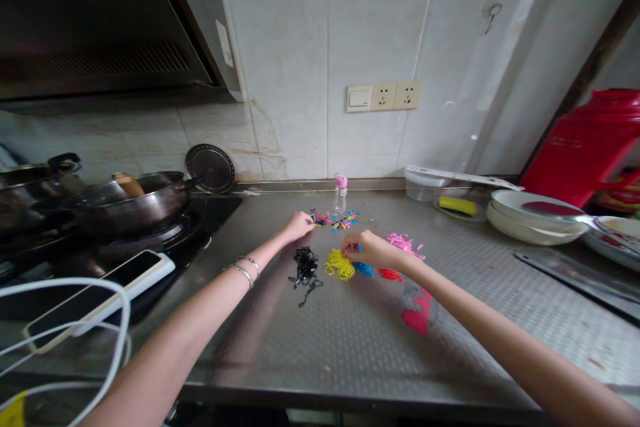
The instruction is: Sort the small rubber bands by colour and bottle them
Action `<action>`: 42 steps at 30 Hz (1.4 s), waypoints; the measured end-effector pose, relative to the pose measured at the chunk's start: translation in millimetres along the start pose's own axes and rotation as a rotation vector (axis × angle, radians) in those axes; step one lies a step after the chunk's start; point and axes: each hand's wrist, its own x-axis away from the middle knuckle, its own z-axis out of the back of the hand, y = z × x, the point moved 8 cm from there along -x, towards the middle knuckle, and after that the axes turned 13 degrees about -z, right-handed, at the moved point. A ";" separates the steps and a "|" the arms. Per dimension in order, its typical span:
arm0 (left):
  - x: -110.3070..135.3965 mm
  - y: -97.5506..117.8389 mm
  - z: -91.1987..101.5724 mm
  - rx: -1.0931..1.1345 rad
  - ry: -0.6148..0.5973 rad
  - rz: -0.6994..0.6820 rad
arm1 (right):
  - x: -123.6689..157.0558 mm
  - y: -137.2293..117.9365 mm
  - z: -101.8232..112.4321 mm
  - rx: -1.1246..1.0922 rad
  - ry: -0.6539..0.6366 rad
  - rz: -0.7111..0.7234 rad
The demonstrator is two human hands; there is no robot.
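Observation:
Small rubber bands lie sorted by colour on the steel counter (350, 340): a black pile (305, 267), a yellow pile (339, 265), a blue pile (364, 269), a red pile (389, 274) and a pink pile (403, 242). A mixed heap (336, 219) lies farther back. My left hand (299, 225), fingers pinched, reaches into the mixed heap's left edge. My right hand (371, 249) is closed above the blue pile, pinching a blue band. A small clear bottle with a pink cap (341, 195) stands behind the mixed heap.
A wok (130, 207) and a pot sit on the stove at left. A phone with white cable (100, 293) lies near the front left. White bowls (530, 217), a sponge (457, 205) and a red jug (585, 147) are at right. A pink patch (417, 313) shows on the counter.

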 end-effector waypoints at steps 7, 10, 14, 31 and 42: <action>-4.3 6.3 0.3 0.024 0.029 0.013 | 0.5 5.5 -2.6 0.057 -0.006 -0.043; -2.4 6.8 1.1 0.025 0.046 0.015 | 0.2 7.1 -5.4 0.063 -0.012 -0.055; -0.8 2.6 4.9 0.079 0.088 0.009 | 1.1 6.9 -4.2 0.061 0.000 -0.065; 21.0 66.0 11.4 0.354 -0.128 -0.135 | -14.8 48.6 17.3 0.132 0.172 -0.151; 37.8 81.1 -2.5 0.387 -0.080 -0.108 | -33.5 97.0 25.1 0.429 0.173 -0.458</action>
